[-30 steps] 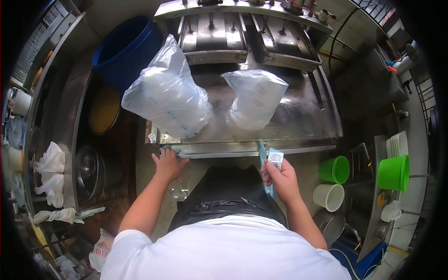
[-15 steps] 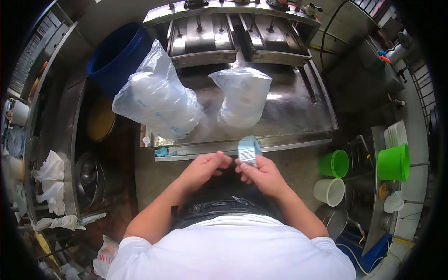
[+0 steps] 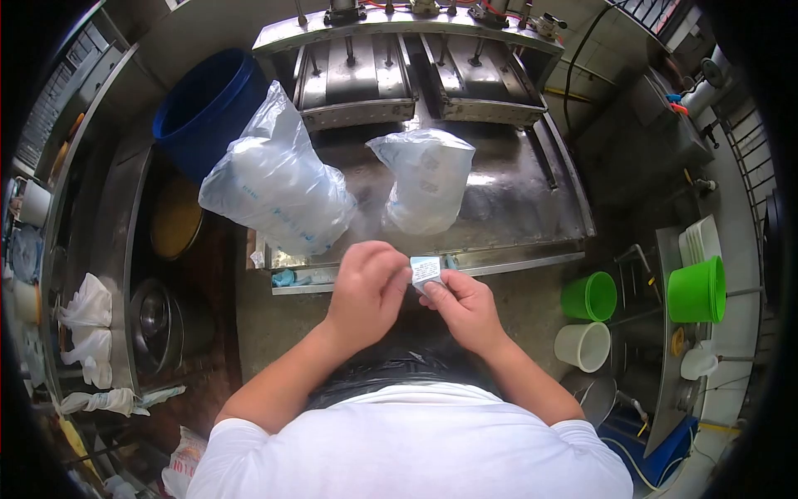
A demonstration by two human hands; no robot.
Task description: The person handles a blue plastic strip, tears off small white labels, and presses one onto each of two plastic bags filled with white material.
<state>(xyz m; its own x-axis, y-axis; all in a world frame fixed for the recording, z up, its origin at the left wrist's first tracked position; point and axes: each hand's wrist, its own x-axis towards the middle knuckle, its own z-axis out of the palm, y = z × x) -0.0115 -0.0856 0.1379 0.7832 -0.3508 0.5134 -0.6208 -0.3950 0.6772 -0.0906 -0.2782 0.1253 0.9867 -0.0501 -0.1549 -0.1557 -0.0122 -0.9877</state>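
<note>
head view: my right hand [image 3: 467, 309] is nearly closed, thumb and bent fingers pinching a small pale-blue packet with a white printed label [image 3: 426, 270], held with the print facing up, near the front edge of a stainless-steel table [image 3: 519, 220]. my left hand [image 3: 366, 287] is half closed, its fingers curled toward the thumb at the packet's left edge; i cannot tell whether they grip it. on the table stand a large, translucent plastic bag with blue print [image 3: 278, 195] and, to its right and apart from it, a smaller translucent plastic bag [image 3: 426, 183]. crumpled light-blue material [image 3: 284, 278] lies at the table's front left corner. to the right are two bright-green plastic buckets [image 3: 697, 291] and a round white bucket [image 3: 582, 347].
</note>
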